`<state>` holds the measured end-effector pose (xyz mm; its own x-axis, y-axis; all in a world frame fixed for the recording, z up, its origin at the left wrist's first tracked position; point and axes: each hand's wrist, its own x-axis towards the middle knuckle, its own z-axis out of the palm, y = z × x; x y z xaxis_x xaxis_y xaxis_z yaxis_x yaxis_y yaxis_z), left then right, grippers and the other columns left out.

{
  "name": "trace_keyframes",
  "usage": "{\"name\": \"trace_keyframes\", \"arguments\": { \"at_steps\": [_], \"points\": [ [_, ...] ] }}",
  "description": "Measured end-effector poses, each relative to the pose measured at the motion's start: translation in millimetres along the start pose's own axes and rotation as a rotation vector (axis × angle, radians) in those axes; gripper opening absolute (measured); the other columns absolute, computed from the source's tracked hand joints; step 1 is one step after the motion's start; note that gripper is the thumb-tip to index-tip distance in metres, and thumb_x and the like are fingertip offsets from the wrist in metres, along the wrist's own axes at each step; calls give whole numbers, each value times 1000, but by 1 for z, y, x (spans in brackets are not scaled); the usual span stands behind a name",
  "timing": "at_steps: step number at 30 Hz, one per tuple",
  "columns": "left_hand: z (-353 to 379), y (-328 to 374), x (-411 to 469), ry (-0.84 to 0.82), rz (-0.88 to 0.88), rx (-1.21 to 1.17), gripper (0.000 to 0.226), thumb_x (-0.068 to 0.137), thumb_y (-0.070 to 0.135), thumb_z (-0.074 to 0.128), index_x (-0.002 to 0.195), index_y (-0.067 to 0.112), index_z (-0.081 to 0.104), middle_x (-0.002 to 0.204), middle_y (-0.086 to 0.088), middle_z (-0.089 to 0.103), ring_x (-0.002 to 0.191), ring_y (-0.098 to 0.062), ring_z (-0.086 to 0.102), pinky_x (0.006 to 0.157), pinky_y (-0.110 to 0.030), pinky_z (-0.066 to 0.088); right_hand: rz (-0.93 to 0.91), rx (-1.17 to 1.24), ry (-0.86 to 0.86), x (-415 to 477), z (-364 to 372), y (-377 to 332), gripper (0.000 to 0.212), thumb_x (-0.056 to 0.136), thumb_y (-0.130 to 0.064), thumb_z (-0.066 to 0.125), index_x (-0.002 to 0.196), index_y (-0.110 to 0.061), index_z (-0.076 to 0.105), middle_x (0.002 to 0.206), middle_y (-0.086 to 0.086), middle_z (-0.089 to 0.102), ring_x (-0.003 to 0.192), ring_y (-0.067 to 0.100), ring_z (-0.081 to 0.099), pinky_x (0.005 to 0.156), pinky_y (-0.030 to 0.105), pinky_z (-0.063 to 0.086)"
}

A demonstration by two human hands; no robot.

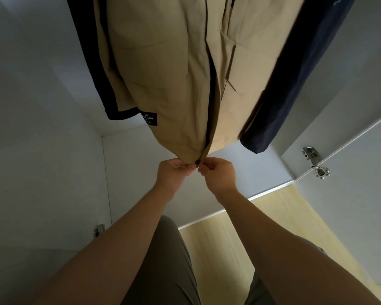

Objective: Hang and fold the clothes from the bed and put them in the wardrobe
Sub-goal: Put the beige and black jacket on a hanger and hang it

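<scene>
A beige jacket [176, 73] hangs inside the white wardrobe [42, 128], with a black label near its lower left hem. My left hand [174, 170] pinches the left front edge at the bottom hem. My right hand [218, 172] pinches the right front edge beside it. A small dark snap button [197, 161] sits between my fingertips where the two edges meet. A navy garment [295, 84] hangs to the right of the jacket, and a black garment [92, 62] hangs to its left.
The wardrobe floor [141, 172] lies white below the clothes. An open wardrobe door [361, 194] with a metal hinge [317, 164] stands at the right. A light wooden floor [229, 249] shows below, and my legs in olive trousers are at the bottom.
</scene>
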<state>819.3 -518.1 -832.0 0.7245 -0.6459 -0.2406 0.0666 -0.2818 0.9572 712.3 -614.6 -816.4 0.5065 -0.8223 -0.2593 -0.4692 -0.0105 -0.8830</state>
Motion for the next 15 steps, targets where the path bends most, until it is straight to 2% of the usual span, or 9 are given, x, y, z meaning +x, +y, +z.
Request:
{"name": "trace_keyframes", "arguments": {
  "at_steps": [3,6,9,13,15],
  "points": [
    [-1,0,-2,-17,15,11,24,84,21,82,66,37,79,74,3,77,74,-9,73,81,-29,56,-2,8,-17,-1,-3,-1,23,88,-7,65,88,-24,80,76,-7,74,77,12,69,71,23,56],
    [-3,2,-5,-53,8,19,5,86,21,80,84,26,81,81,1,78,85,-16,74,89,-34,57,-1,27,-20,-3,-4,-2,22,87,-7,68,83,-26,79,72,-7,74,73,11,71,71,22,57],
    [-6,5,-6,-75,13,37,5,87,20,79,91,17,81,83,-1,78,87,-18,74,91,-34,56,-3,64,-34,-6,-6,-4,28,86,-7,69,74,-31,75,70,-6,74,70,12,72,73,24,60],
    [-12,8,-8,-155,13,26,15,88,24,77,97,12,80,89,-7,78,94,-24,73,98,-41,55,30,179,-80,-11,-11,-1,9,87,-10,72,89,-16,79,73,-1,76,71,15,74,76,30,63],
    [-14,10,-9,-222,-3,12,21,88,29,78,101,13,79,94,-6,78,98,-21,73,100,-39,53,22,185,-103,-12,-12,1,6,88,-12,74,91,-14,78,73,0,76,72,16,75,77,31,63]
  ]
}}
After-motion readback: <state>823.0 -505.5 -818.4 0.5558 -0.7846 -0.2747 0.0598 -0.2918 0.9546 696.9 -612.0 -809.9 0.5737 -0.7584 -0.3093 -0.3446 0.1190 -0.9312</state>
